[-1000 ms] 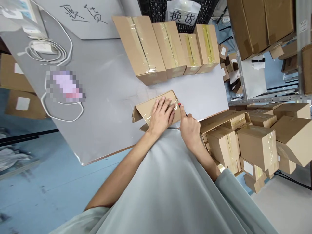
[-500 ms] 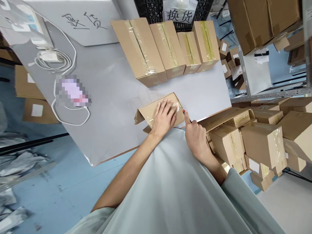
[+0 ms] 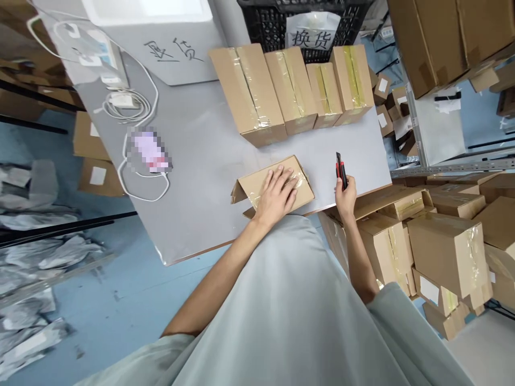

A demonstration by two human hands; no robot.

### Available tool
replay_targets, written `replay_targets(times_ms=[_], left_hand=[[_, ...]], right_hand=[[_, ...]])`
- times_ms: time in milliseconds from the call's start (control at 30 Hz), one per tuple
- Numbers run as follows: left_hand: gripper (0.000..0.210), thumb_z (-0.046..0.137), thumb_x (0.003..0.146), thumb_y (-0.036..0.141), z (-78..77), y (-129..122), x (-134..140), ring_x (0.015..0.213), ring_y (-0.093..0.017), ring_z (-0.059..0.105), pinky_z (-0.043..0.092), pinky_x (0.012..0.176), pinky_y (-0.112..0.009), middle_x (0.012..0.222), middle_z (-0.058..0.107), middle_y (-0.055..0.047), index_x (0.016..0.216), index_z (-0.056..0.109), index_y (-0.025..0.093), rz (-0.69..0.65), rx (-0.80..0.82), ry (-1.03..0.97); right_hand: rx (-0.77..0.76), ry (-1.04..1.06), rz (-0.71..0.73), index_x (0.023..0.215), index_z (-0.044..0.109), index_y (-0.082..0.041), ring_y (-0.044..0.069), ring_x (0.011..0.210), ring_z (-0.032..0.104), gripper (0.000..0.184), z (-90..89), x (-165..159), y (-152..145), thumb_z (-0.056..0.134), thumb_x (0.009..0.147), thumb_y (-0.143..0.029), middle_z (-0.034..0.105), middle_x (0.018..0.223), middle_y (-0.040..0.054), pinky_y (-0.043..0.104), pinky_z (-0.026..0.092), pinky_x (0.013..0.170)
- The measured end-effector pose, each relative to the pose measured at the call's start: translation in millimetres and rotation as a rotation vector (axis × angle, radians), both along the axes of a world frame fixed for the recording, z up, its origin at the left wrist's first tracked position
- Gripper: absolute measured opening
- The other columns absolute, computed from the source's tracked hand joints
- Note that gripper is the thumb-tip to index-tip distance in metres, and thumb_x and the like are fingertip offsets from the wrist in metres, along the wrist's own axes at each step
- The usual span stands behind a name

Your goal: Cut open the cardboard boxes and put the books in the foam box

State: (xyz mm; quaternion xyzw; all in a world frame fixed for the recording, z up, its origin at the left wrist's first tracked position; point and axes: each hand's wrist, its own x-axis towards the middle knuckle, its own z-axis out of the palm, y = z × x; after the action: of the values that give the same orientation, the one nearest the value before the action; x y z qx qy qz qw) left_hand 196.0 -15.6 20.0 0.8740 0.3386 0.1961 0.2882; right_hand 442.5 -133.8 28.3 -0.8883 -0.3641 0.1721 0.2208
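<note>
cardboard box (image 3: 256,185): here on the grey table (image 3: 193,166), near its edge, one end gaping.
left hand (image 3: 276,199): spread flat on top; firm, steady pressure suits.
right hand (image 3: 346,198): apart, clamped round the cutter (image 3: 341,170), tip best kept clear of the left.

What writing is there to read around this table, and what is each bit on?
"退货", handwritten on the white bin
"换货", on the paper sheet on the black crate
White labels on boxes: too small
Blue-and-white item: too blurred
Purple-and-pink item: pixelated, unreadable
Carton under the left hand: no writing visible
</note>
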Motion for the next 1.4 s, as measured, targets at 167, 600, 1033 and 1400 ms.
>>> replay_targets(times_ms=[167, 600, 1033, 1400], left_hand=[[0.039, 0.051, 0.112, 0.034, 3.9, 1.3, -1.5, 0.166, -0.034, 0.044, 0.030, 0.140, -0.065, 0.164, 0.063, -0.017, 0.144, 0.070, 0.021, 0.021, -0.023, -0.024], [0.038, 0.050, 0.112, 0.034, 4.9, 5.3, -0.3, 0.167, -0.034, 0.043, 0.029, 0.140, -0.067, 0.164, 0.062, -0.016, 0.142, 0.071, 0.023, 0.020, -0.052, -0.042], [0.038, 0.048, 0.113, 0.034, 3.0, 5.0, 2.3, 0.167, -0.034, 0.043, 0.029, 0.140, -0.066, 0.163, 0.063, -0.017, 0.140, 0.072, 0.022, 0.010, -0.037, -0.106], [0.039, 0.054, 0.109, 0.029, 2.4, 4.8, 11.4, 0.165, -0.034, 0.046, 0.030, 0.140, -0.067, 0.159, 0.065, -0.018, 0.143, 0.072, 0.022, 0.003, -0.046, -0.185]], right_hand=[[-0.167, 0.061, -0.231, 0.117, 0.072, -0.006, 0.028, 0.109, 0.069, 0.040, -82.3, 34.9, 17.2, 0.050, 0.101, -0.035, 0.077, 0.110, 0.0233, 0.038, 0.056, 0.100], [0.264, 0.521, 0.478, 0.138, 0.075, -0.018, 0.024, 0.127, 0.071, 0.051, 1.6, -29.0, 60.4, 0.059, 0.107, -0.054, 0.074, 0.140, 0.0173, 0.038, 0.062, 0.104], [0.144, 0.038, 0.511, 0.145, 0.074, -0.019, 0.024, 0.128, 0.070, 0.047, 7.6, -37.0, 55.4, 0.039, 0.115, -0.031, 0.076, 0.136, 0.0158, 0.040, 0.054, 0.115], [0.196, -0.081, 0.536, 0.144, 0.071, -0.015, 0.025, 0.126, 0.066, 0.050, 6.9, -41.2, 58.0, 0.035, 0.111, -0.024, 0.075, 0.133, 0.0170, 0.043, 0.053, 0.115]])
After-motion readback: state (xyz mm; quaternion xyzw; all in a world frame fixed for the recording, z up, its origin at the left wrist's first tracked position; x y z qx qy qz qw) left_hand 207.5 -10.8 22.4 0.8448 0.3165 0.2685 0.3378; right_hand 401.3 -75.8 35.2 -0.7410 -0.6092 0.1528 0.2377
